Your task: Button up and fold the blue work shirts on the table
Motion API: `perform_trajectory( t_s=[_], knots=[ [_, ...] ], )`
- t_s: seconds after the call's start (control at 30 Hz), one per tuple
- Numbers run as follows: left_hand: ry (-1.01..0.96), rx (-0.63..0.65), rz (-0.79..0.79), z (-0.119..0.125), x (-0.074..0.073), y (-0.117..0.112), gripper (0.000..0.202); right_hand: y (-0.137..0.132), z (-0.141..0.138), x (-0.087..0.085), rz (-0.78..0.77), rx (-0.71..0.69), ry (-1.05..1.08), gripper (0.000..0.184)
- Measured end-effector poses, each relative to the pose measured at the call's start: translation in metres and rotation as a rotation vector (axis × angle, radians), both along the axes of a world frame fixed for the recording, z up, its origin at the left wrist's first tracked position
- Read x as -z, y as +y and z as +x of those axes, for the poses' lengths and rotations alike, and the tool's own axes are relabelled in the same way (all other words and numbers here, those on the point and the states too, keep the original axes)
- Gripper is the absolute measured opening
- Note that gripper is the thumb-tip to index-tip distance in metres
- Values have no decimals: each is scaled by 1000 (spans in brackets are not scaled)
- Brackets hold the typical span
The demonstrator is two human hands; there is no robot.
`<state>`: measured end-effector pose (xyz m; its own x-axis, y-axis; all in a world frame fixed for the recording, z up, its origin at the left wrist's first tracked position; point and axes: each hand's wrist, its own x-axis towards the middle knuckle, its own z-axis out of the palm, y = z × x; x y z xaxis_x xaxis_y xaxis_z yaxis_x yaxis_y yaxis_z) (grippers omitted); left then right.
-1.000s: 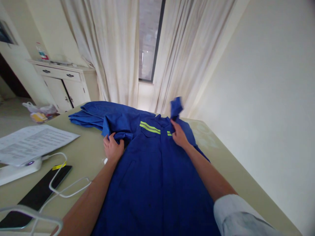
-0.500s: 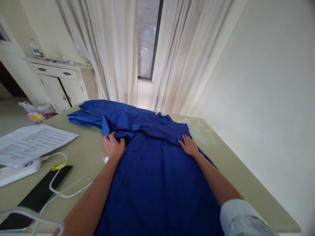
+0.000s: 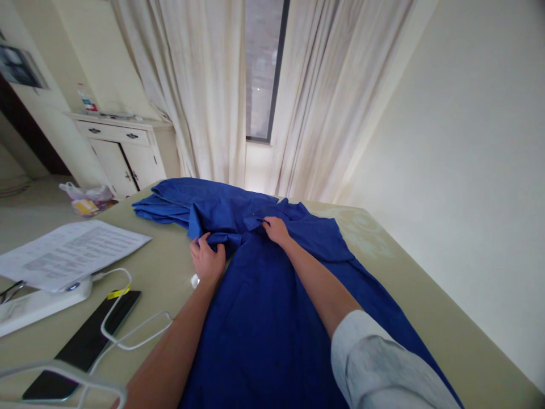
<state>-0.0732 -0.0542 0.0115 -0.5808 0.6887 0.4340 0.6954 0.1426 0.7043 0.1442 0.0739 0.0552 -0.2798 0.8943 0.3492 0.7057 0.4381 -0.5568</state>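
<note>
A blue jacket (image 3: 255, 329) lies spread on the counter (image 3: 395, 295), one sleeve (image 3: 313, 234) across its upper part.
The right hand (image 3: 276, 230) pinches the end of this sleeve; the left hand (image 3: 208, 260) rests on bunched cloth (image 3: 230, 240) at the jacket's left side, thumb and fingers apart, and whether it grips, I cannot tell.
</note>
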Motion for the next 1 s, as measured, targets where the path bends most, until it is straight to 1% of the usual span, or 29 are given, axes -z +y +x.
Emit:
perform_trajectory(
  t_s=[0.07,0.17,0.2,0.23,0.27,0.33,0.37,0.43,0.47,0.5,0.53,0.6,0.63,0.67,0.7,0.77,0.8,0.83,0.9,0.93,0.97,1.0],
  knots=[
    [-14,-2,-30,1,-1,-1,49,17,8,-4,5,86,56,42],
    [-25,-17,-85,4,-3,-2,49,38,24,-14,53,268,156,71],
    [-26,-20,-96,5,-4,-2,50,42,26,-18,68,311,183,78],
    [-26,-23,-99,6,-4,-2,50,45,25,-21,77,316,200,82],
    [-27,-23,-98,6,-5,-2,50,45,22,-23,77,283,206,82],
    [-30,-21,-85,6,-5,-2,50,37,12,-21,53,123,180,76],
    [-31,-21,-75,6,-5,-2,51,29,6,-18,31,19,156,74],
    [-32,-21,-51,4,-3,-2,52,11,-3,-8,1,-181,86,77],
    [-32,-21,-38,3,-2,-1,52,1,-6,-3,9,-250,47,78],
    [-32,-19,-24,2,0,0,51,-9,-7,3,39,-277,22,77],
    [-33,-15,-8,0,1,1,48,-17,-6,8,87,-248,17,73],
    [-46,0,34,-3,4,4,39,-31,-1,16,183,-69,51,66],
    [-66,4,62,-5,5,5,34,-38,2,17,207,21,76,64],
    [-100,4,96,-7,5,7,30,-44,4,17,211,58,90,63],
    [-145,0,140,-9,5,9,27,-51,5,16,200,31,91,63],
    [-244,-11,265,-10,3,10,24,-66,0,8,176,-153,85,69],
    [-279,-7,345,-9,1,9,24,-75,-6,2,173,-255,98,77],
    [-294,16,429,-8,0,8,25,-83,-15,-4,172,-343,123,89],
    [-293,131,572,-3,-4,2,36,-98,-36,-17,153,-468,199,114],
    [-287,216,618,0,-6,-1,45,-104,-48,-23,125,-517,238,120],
    [-280,299,648,3,-8,-4,54,-107,-60,-29,82,-557,272,116],
    [-273,362,668,6,-11,-7,60,-109,-72,-34,28,-577,303,101]
  ],
)
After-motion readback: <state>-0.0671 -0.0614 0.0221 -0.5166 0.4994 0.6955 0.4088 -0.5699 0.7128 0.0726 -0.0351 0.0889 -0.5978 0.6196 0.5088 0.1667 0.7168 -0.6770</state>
